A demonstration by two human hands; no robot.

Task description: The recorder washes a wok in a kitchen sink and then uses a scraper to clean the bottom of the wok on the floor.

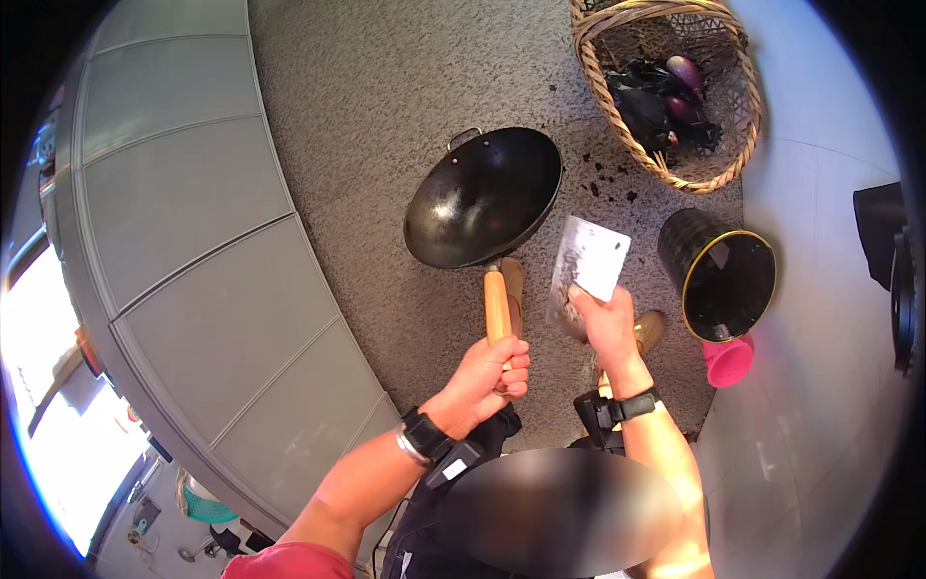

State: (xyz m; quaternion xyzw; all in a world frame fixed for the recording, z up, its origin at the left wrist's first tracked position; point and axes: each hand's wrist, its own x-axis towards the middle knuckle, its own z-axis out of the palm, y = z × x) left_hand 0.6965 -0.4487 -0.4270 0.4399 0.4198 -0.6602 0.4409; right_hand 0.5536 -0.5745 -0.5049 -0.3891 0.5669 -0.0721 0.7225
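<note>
My left hand (492,376) is closed around the wooden handle of a dark wok (485,195), which is tilted so its inside shows, a small loop handle at its far rim. To the right, my right hand (608,318) grips a cleaver-like flat metal blade (593,260), thumb on its near part. The blade looks bright on one side and darkly smudged on the other; its handle is hidden in or behind the hand. Wok and blade are apart, both above the speckled grey floor covering (362,145).
A woven basket (589,72) with purple eggplant-like vegetables and black plastic stands at the upper right. Below it are a black bin (676,246) with a yellow rim and a pink container (729,362). Dark crumbs lie near the basket. Grey cabinet panels (188,210) line the left.
</note>
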